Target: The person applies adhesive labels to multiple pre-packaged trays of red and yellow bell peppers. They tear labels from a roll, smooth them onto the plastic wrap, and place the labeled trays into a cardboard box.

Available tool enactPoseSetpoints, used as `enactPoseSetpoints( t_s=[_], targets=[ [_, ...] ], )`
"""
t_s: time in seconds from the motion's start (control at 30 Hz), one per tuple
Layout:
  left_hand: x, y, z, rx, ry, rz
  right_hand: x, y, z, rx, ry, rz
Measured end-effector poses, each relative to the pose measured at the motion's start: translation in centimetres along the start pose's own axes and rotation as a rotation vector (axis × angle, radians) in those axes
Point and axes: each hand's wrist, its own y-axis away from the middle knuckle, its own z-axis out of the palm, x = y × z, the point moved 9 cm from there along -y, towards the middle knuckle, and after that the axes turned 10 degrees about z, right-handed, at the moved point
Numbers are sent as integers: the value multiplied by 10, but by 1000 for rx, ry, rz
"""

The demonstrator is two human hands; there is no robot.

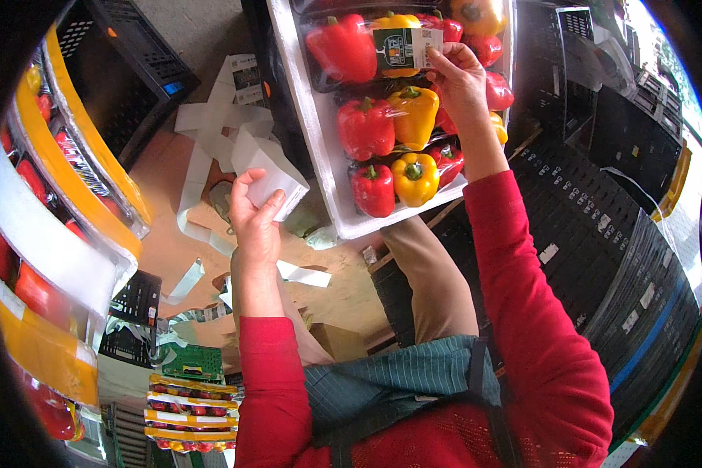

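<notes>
A white foam box (310, 129) at the far middle holds packs of red and yellow bell peppers (413, 117) under clear film. My right hand (462, 76) reaches over it, thumb and fingers closed on the edge of a dark green and white label (395, 49). That label lies over the farthest pack, in front of a yellow pepper; whether it is stuck down I cannot tell. To the left of the box, my left hand (257, 214) grips a white label strip (271, 173) between thumb and fingers. The strip's tail runs down to the floor.
Foam boxes of peppers bound with orange tape (70, 156) are stacked at the left. More stacked packs (191, 413) stand at the lower left. Black plastic crates (577, 226) fill the right; another black crate (125, 70) stands far left. Loose white backing strips (195, 187) litter the floor.
</notes>
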Motion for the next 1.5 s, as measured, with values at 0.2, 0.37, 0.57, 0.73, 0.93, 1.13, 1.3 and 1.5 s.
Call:
enactPoseSetpoints(
  t_s=[0.2, 0.37, 0.57, 0.73, 0.93, 1.13, 1.3, 1.5],
  targets=[
    [-5, -1, 0, -26, 12, -50, 1, -3, -15, 308, 340, -122],
    [-2, 1, 6, -44, -5, -52, -9, -3, -13, 433, 737, -319],
    [1, 2, -2, 14, 44, -41, -46, 47, 26, 768, 1308, -526],
    [3, 3, -7, 11, -25, -29, 22, 119, 138, -177, 1113, -515],
    [7, 8, -7, -33, -34, -43, 95, 155, 159, -356, 884, 35],
    [10, 12, -6, -61, 10, -30, 96, 157, 165, -323, 768, 47],
    [10, 11, -6, -110, -203, 25, 59, 165, 179, -172, 984, -298],
    [4, 18, 1, -165, 99, -143, 33, 195, 198, -353, 1097, -813]
  ],
)
